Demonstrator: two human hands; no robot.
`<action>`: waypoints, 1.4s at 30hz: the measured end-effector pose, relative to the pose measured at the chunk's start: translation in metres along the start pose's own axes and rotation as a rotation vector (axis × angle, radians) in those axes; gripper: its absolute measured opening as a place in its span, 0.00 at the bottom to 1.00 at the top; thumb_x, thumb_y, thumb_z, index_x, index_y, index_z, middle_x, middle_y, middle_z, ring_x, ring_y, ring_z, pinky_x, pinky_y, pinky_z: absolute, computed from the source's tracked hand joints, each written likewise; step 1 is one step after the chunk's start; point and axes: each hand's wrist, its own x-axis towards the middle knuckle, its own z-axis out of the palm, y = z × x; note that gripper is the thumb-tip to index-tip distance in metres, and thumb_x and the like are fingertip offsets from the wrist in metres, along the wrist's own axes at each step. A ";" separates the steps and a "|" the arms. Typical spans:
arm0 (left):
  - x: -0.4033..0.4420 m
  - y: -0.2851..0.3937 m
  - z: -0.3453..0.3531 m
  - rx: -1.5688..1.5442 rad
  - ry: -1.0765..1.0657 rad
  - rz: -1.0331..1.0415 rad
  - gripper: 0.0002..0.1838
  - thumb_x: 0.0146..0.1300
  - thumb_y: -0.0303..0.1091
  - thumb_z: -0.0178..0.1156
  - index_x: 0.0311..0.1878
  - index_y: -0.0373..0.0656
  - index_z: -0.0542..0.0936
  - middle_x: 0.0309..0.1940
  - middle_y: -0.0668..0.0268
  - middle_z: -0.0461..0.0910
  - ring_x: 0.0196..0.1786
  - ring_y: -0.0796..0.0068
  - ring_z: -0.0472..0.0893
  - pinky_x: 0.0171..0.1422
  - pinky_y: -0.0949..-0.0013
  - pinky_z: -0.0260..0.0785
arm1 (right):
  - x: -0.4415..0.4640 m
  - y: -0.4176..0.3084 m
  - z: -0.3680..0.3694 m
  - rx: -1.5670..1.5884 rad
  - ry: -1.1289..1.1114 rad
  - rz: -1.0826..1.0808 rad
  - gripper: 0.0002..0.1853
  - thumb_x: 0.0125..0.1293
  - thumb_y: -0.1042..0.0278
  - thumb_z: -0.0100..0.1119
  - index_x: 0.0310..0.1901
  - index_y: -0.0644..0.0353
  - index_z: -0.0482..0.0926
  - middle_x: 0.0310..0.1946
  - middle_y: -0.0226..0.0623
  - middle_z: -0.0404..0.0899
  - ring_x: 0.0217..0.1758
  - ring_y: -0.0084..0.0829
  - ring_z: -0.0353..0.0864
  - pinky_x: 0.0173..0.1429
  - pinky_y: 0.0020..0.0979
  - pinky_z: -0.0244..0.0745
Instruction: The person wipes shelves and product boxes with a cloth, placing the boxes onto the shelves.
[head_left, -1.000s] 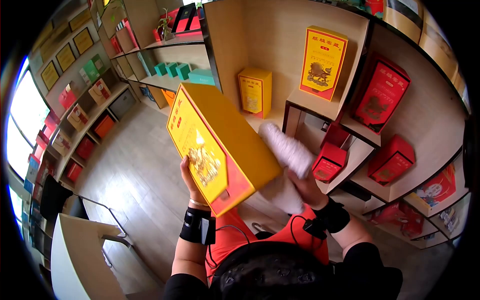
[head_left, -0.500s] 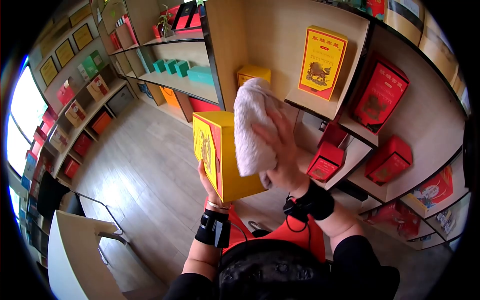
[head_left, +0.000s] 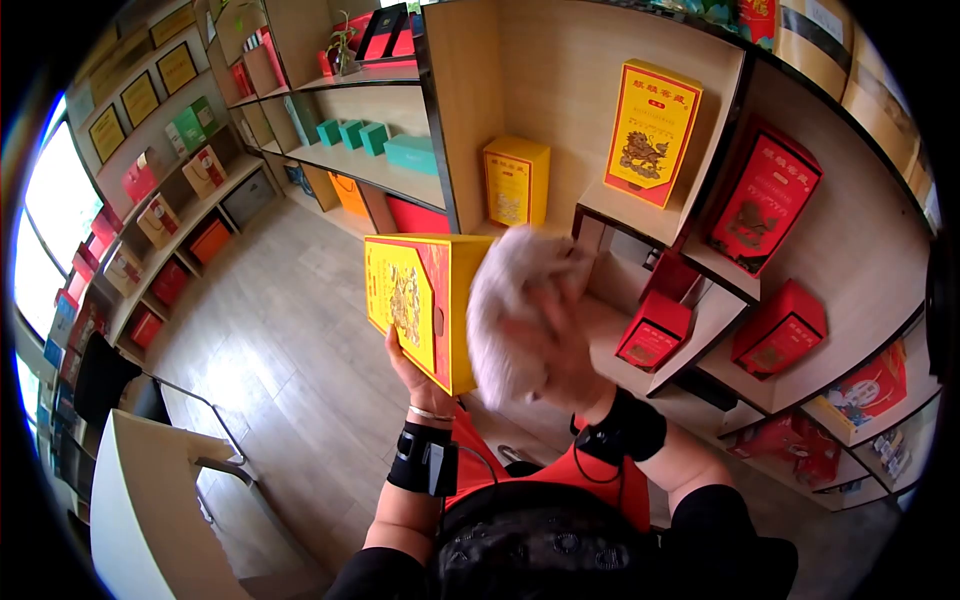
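Observation:
A yellow gift box (head_left: 455, 300) with red trim and a printed animal figure is held up in front of me, its decorated face turned to the left. My left hand (head_left: 415, 378) grips it from below, thumb on the printed face. A pale pinkish cloth (head_left: 500, 325) is bunched in my right hand (head_left: 565, 355), which is smeared by motion. The cloth overlaps the box's right side in view; whether it presses on it I cannot tell.
Ahead, shelves hold a smaller yellow box (head_left: 515, 180), a tall yellow box (head_left: 652, 135) and several red boxes (head_left: 765, 200). Teal boxes (head_left: 415, 152) sit further left. A pale table (head_left: 150, 500) and a black chair (head_left: 105, 380) stand at the lower left.
My right hand and the cloth have moved down, uncovering the smaller yellow box on the shelf. The held box has turned slightly, showing more of its printed face.

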 end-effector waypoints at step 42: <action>-0.002 -0.016 -0.018 -0.103 -0.043 -0.178 0.35 0.68 0.57 0.49 0.71 0.45 0.64 0.68 0.58 0.69 0.67 0.58 0.71 0.73 0.51 0.60 | -0.019 0.000 -0.003 0.228 0.004 0.344 0.30 0.54 0.78 0.63 0.62 0.57 0.72 0.59 0.50 0.67 0.63 0.49 0.69 0.65 0.41 0.68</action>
